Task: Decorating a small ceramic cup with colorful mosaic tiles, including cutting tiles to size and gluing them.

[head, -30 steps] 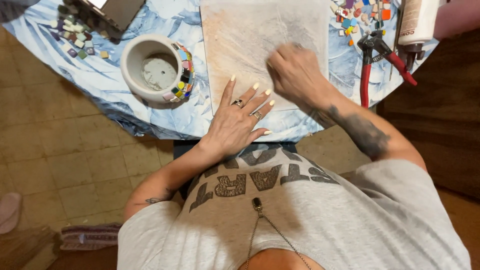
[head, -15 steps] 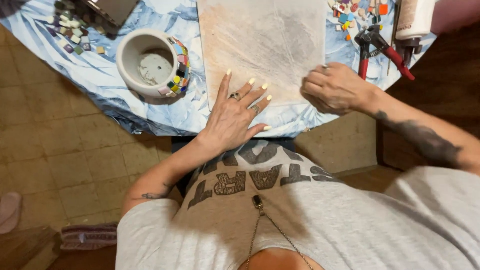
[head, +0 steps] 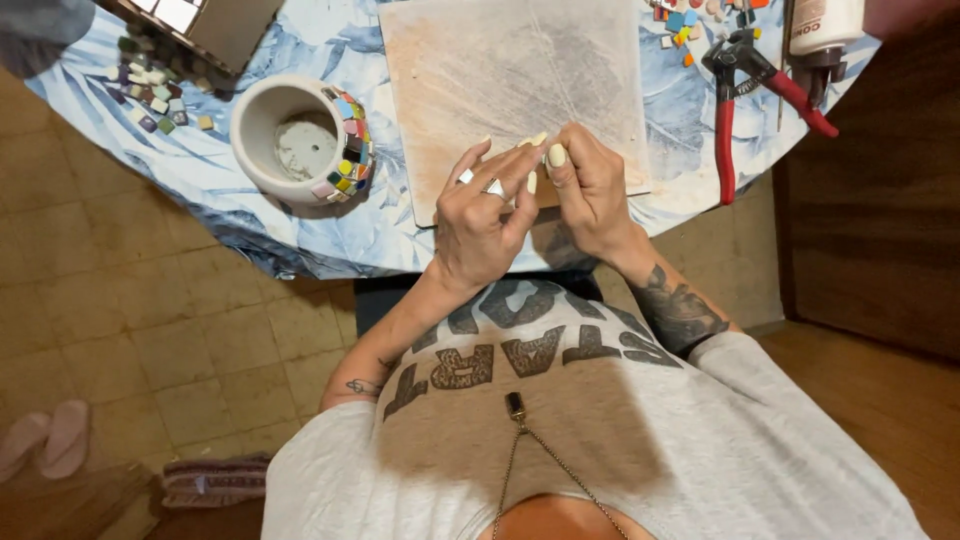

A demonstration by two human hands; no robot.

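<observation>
The work board (head: 520, 70), pale and smudged grey, lies flat on our blue-patterned table (head: 330, 230), and our hands meet above its near edge. Our left hand (head: 480, 215) and right hand (head: 590, 190) press fingertips together; we cannot tell whether they pinch anything. Left of the board, the white pot (head: 275, 135) holds only a grey bottom, with coloured tiles (head: 350, 145) stuck on its side. Red-handled nippers (head: 735, 110) lie to the right.

Board (head: 520, 70): on the table (head: 300, 220), under both hands (head: 530, 195)
Pot (head: 295, 135): left of hands
Pliers (head: 745, 90): right of hands
Loose tiles (head: 150, 85): far left, beyond pot
</observation>
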